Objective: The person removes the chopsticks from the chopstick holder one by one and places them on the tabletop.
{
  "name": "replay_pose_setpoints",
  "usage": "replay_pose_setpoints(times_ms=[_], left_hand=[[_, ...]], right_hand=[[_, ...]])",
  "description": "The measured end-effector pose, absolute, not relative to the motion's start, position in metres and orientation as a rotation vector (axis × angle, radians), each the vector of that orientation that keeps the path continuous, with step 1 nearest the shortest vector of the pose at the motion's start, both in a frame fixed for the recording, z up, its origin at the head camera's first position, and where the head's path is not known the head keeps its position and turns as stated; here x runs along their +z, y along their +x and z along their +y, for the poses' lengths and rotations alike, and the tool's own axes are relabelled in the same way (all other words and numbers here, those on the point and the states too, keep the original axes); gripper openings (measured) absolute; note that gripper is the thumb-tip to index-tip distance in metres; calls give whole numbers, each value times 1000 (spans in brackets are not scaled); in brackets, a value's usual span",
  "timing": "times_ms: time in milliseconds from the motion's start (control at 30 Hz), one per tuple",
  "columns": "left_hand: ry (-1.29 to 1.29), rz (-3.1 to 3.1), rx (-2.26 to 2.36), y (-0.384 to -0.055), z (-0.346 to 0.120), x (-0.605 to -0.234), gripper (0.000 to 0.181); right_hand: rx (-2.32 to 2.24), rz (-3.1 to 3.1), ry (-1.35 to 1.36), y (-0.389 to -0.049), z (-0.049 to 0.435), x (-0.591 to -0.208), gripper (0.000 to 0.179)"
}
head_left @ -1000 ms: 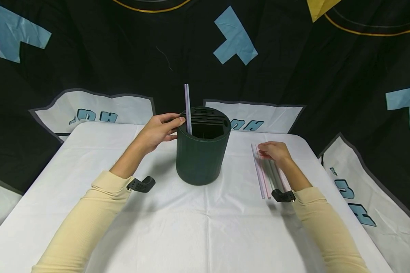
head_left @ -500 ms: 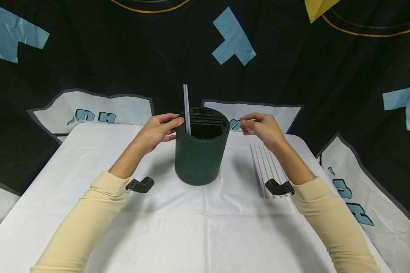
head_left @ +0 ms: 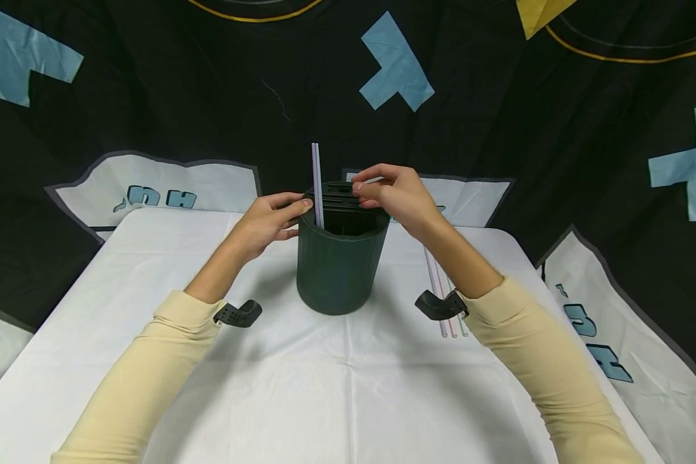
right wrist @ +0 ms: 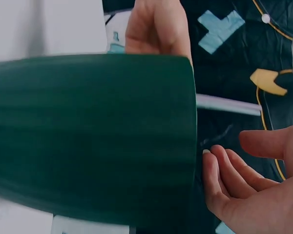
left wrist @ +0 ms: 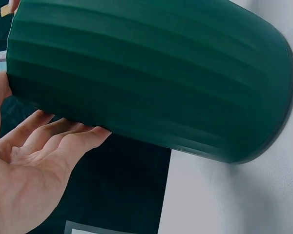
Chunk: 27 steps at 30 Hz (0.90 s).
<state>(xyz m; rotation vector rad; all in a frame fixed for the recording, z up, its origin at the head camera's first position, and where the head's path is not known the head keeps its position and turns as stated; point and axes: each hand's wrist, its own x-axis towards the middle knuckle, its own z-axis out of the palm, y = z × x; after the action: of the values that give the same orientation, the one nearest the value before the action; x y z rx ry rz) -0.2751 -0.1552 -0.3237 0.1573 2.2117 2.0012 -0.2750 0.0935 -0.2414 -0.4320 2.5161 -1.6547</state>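
A dark green round holder (head_left: pixel 339 277) with a slotted top stands upright mid-table. My left hand (head_left: pixel 267 222) steadies it, thumb at the rim; in the left wrist view the fingertips (left wrist: pixel 103 132) touch its ribbed side. Two thin pale lilac sticks (head_left: pixel 317 187) rise from its left part. Over the right of the slotted top is my right hand (head_left: pixel 403 196), partly covering it. In the right wrist view that hand (right wrist: pixel 254 180) has its thumb apart from loosely bent fingers, and nothing shows between them.
Several thin striped sticks (head_left: pixel 431 276) lie side by side on the white-covered table (head_left: pixel 301 399), right of the holder, partly hidden by my right forearm. Behind hangs a black cloth (head_left: pixel 209 96) with blue and yellow shapes.
My right hand has lifted away from the sticks on the table and moved left to the top of the holder. My left hand and the two upright sticks stay put.
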Motion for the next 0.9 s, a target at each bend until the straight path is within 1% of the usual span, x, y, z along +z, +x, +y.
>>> replay_pose_setpoints(times_ms=[167, 367, 733, 900], left_hand=[[160, 2203, 2008, -276, -156, -324, 51], [168, 2199, 2001, -276, -156, -324, 53], [177, 2205, 1981, -276, -157, -324, 57], [175, 2198, 1980, -276, -157, -324, 58]], right_hand=[[-1629, 2484, -470, -275, 73, -243, 27], [-1604, 2487, -491, -276, 56, -249, 21], [-1514, 2593, -519, -278, 47, -264, 19], [-1546, 2616, -507, -277, 45, -265, 16]])
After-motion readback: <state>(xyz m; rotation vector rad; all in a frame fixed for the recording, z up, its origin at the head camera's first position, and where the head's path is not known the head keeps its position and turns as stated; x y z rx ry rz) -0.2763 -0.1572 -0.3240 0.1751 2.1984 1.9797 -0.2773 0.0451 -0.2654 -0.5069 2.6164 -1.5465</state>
